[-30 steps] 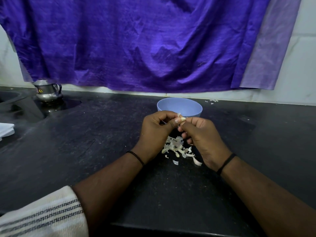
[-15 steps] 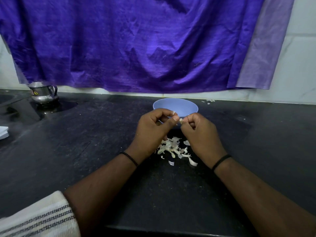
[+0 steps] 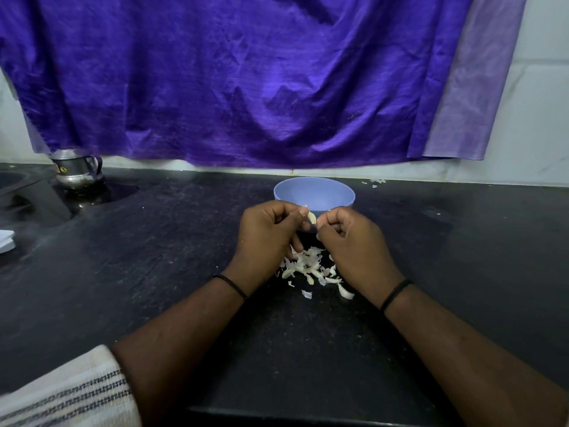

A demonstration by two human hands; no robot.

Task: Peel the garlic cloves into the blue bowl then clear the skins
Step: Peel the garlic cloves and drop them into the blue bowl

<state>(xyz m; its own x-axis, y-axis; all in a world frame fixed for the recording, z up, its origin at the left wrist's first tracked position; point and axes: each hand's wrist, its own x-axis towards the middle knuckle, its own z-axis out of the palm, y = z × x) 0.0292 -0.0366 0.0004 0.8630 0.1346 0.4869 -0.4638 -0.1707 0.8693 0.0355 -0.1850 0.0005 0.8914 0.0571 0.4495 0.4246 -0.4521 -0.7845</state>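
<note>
A pale garlic clove (image 3: 312, 217) is pinched between the fingertips of my left hand (image 3: 268, 238) and my right hand (image 3: 354, 245), held just in front of the blue bowl (image 3: 314, 192). The bowl stands on the black counter (image 3: 154, 272) behind my hands; what lies inside it is hidden. A heap of whitish garlic skins (image 3: 311, 268) lies on the counter below and between my wrists. Both hands have their fingers curled around the clove.
A steel pot (image 3: 77, 169) stands at the back left beside a glossy black hob. A purple cloth (image 3: 246, 78) hangs over the wall behind. A few skin scraps (image 3: 376, 182) lie at the back right. A white object (image 3: 6, 241) sits at the left edge.
My hands have stayed together at the bowl's front, working the clove. The right hand's fingers have curled tighter and the clove shows more plainly between the fingertips.
</note>
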